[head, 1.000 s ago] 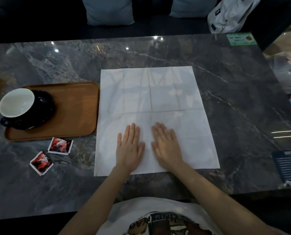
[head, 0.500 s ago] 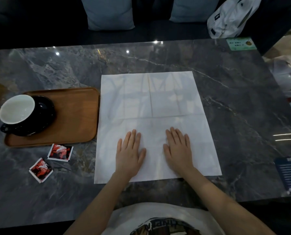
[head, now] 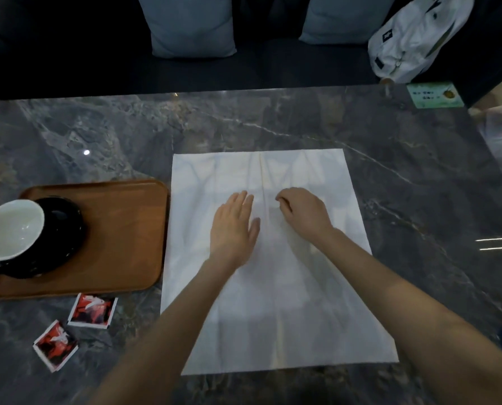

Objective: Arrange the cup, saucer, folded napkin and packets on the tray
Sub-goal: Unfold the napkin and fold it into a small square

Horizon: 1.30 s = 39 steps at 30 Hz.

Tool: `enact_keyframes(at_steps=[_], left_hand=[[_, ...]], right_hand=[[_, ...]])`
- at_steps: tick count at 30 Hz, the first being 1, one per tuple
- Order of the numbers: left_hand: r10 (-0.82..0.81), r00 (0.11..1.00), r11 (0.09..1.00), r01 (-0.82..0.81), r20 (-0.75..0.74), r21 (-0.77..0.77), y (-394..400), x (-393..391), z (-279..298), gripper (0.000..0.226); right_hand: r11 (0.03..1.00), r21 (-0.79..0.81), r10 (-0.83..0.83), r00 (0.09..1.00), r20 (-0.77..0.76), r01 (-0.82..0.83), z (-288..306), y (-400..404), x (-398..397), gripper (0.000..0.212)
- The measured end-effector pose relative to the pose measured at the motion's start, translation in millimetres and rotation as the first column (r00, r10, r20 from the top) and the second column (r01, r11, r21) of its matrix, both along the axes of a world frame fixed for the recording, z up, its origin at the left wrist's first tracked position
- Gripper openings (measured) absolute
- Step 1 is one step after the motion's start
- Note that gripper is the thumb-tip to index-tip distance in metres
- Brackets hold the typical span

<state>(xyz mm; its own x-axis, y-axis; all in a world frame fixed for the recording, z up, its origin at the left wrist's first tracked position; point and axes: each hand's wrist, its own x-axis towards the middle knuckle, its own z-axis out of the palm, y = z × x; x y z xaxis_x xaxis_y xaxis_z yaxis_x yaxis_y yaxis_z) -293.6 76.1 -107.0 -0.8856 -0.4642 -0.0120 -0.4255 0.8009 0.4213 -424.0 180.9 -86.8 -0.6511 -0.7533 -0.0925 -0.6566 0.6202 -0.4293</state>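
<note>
Smoothing the unfolded napkin [head: 270, 258], with the tray only part filled.

Head view: the cup [head: 11, 228] sits on its black saucer [head: 62, 226] at the left end of the wooden tray [head: 121, 229], so that part looks done. The white napkin lies spread flat on the marble table [head: 419, 185] just right of the tray, not yet folded. The left hand [head: 233, 229] presses flat on it, fingers straight and grasping nothing; the right hand [head: 303, 213] has curled fingers at the centre crease, though whether it pinches the paper I cannot tell. Two red packets [head: 93, 311] lie on the table below the tray, yet to be placed.
</note>
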Motion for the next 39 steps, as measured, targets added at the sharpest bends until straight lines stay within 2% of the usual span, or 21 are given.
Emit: enact_keyframes(at_steps=[4,7,12,22,26,31,36,39], left_hand=[[0.004,0.990,1.000,-0.002,0.139,-0.019,12,4,-35,0.062],[0.020,0.981,0.999,-0.014,0.193,-0.036,12,6,-45,0.064],[0.036,0.981,0.999,-0.031,0.189,-0.029,13,6,-45,0.064],[0.059,0.978,0.998,-0.051,0.201,-0.044,15,5,-52,0.062],[0.055,0.979,0.998,-0.047,0.194,-0.044,15,6,-50,0.062],[0.040,0.972,0.998,-0.030,0.230,-0.048,15,6,-48,0.062],[0.027,0.979,0.999,-0.021,0.200,-0.029,14,5,-41,0.068],[0.069,0.994,0.985,-0.054,0.089,-0.163,13,-2,-17,0.091]], right_hand=[[1.000,0.010,-0.005,1.000,-0.023,0.005,-11,-35,-27,0.043],[0.998,0.034,0.044,0.998,-0.044,-0.043,-21,-57,-41,0.044],[0.989,0.136,0.076,0.992,-0.102,-0.061,-34,-85,-57,0.046],[0.991,0.131,0.053,0.990,-0.128,-0.036,-31,-98,-71,0.051],[0.983,0.167,0.092,0.990,-0.109,-0.073,-21,-101,-75,0.032],[0.989,0.093,0.113,0.994,0.004,-0.113,-10,-89,-60,0.017],[0.980,0.023,0.200,0.974,-0.104,-0.199,13,-65,-35,0.007],[0.964,0.022,0.264,0.947,-0.181,-0.265,21,-48,-17,0.009]])
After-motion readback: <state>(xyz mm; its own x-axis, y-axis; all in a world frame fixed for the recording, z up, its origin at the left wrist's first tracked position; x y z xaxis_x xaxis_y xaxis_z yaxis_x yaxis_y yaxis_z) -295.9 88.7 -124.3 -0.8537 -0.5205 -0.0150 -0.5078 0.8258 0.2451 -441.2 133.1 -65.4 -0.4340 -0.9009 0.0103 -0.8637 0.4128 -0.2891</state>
